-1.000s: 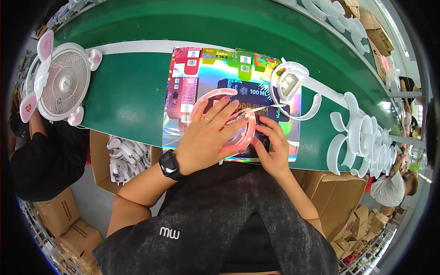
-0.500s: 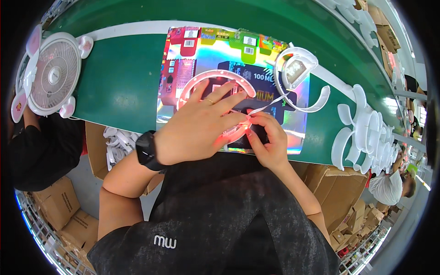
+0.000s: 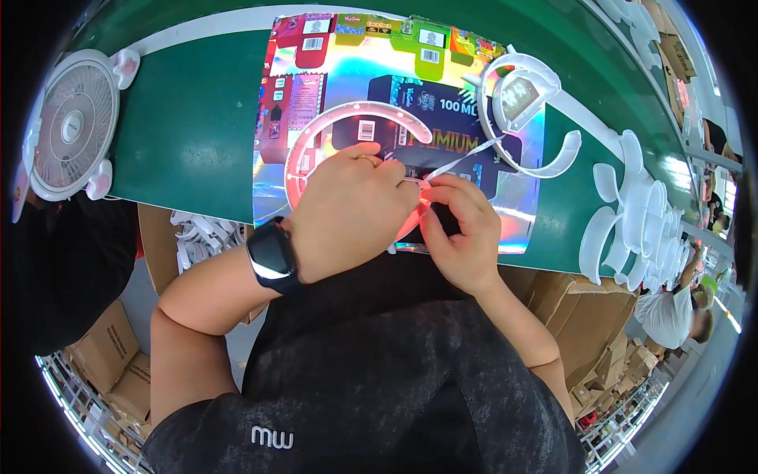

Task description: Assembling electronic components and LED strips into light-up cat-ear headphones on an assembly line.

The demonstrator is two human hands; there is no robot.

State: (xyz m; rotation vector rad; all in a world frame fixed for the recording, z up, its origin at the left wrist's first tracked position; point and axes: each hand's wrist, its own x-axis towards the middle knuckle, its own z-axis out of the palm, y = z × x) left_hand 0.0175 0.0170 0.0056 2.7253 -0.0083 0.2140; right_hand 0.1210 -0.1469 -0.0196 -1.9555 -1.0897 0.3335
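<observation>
- Against half a second back: sheet and ring sit larger and nearer the middle of the view; left hand spread lower over the ring's near arc; right hand now pinching at the ring's end rather than lying flat beside it; fan shifted toward the left rim.
- Left hand: palm down, fingers curled and pressed on the ring's near side, holding it against the sheet; thin band on one finger; black watch on the wrist.
- Right hand: fingers bunched narrow, thumb and forefinger nipped on a thin pale strip where it meets the ring's end, just beside the left fingertips.
- Ring: open C-shaped hoop, translucent pink-white plastic, smooth, glowing faintly; lying on the sheet at table centre, near half hidden under the left hand.
- Strip: narrow, flat, whitish, running up and right from the pinch.
- Sheet: flat, glossy, holographic card with rainbow sheen and a dark printed panel; lying on the belt.
- Belt: green, matte, curved by the lens.
- Hoop: white plastic, open-ended, with a square block at the top; just right of the ring, partly on the sheet.
- Fan: round, white, grilled face, small ear-like lobes.
- Arcs: white plastic, stacked in a row at right.
- Cartons: brown cardboard, below the belt.
</observation>
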